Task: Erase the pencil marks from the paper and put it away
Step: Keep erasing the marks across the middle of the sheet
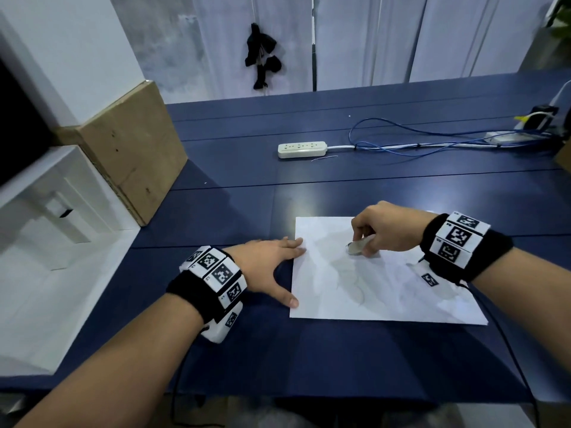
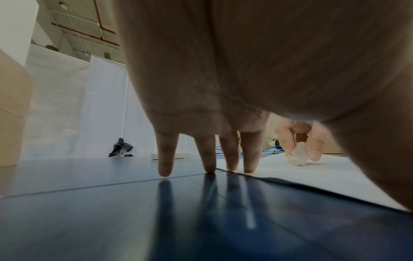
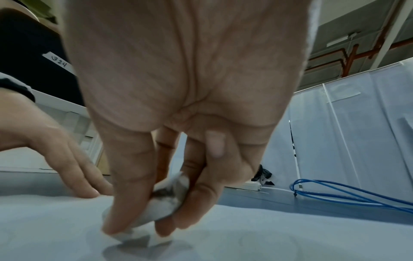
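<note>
A white sheet of paper (image 1: 386, 288) with faint grey pencil marks lies on the dark blue table (image 1: 247, 180). My right hand (image 1: 383, 230) pinches a smudged white eraser (image 1: 358, 245) between thumb and fingers, its tip pressed on the sheet's upper middle. The right wrist view shows the eraser (image 3: 163, 206) gripped low against the paper (image 3: 268, 238). My left hand (image 1: 265, 267) lies flat with straight fingers, fingertips and thumb on the sheet's left edge. In the left wrist view the fingertips (image 2: 230, 162) touch the table and paper edge, and the eraser (image 2: 298, 156) shows beyond them.
A white power strip (image 1: 302, 149) with blue and white cables (image 1: 432, 140) lies at the back of the table. A cardboard box (image 1: 136, 149) stands at the left, beside a white shelf unit (image 1: 46, 211). A black object (image 1: 262, 57) hangs on the back wall.
</note>
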Available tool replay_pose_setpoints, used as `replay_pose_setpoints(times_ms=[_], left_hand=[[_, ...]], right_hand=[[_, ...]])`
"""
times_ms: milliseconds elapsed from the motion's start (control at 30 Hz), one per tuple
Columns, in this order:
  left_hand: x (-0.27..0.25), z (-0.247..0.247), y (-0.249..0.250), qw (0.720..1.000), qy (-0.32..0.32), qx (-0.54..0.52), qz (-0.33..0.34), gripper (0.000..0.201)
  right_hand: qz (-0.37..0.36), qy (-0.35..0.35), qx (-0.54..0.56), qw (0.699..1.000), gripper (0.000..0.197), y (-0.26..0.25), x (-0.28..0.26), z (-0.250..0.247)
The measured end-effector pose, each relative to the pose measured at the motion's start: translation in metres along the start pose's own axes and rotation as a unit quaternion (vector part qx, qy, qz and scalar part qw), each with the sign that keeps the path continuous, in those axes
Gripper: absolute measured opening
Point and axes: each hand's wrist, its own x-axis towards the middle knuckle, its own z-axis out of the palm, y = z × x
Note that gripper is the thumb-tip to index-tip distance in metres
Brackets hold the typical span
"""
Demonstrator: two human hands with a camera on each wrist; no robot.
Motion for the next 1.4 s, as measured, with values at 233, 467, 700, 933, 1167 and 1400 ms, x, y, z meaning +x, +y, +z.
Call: replay_pose_setpoints(times_ms=[233,467,700,933,1167,1400], left_hand=[[0.004,0.002,-0.002,1.000,-0.009,0.007,-0.005,0.120],[0.002,-0.001,0.002,1.000,-0.011,0.014,-0.011,0.119],[0.001,0.001,0.002,1.000,-0.022,-0.007,-0.021,0.123],[0.001,0.000,0.001,1.000,-0.021,-0.010,-0.018,0.121],[0.004,0.001,0.000,1.000,-0.012,-0.009,-0.017,0.120],[0.006,0.002,-0.002,1.000,-0.013,-0.009,-0.015,0.124]], right_hand=[[-0.088,0.017,0.042,0.995,0.025,-0.051,-0.013,0.018],[-0.107,0.019,-0.010,0.994,0.026,-0.077,0.011,0.026],[-0.174,-0.074,-0.046,0.981,0.018,-0.086,-0.012,0.034],[-0.134,0.009,-0.060,0.989,0.021,-0.077,0.009,0.021],[-0.154,-0.057,-0.065,0.984,0.022,-0.087,0.009,0.025],[-0.178,-0.032,-0.071,0.981,0.013,-0.087,-0.004,0.029]])
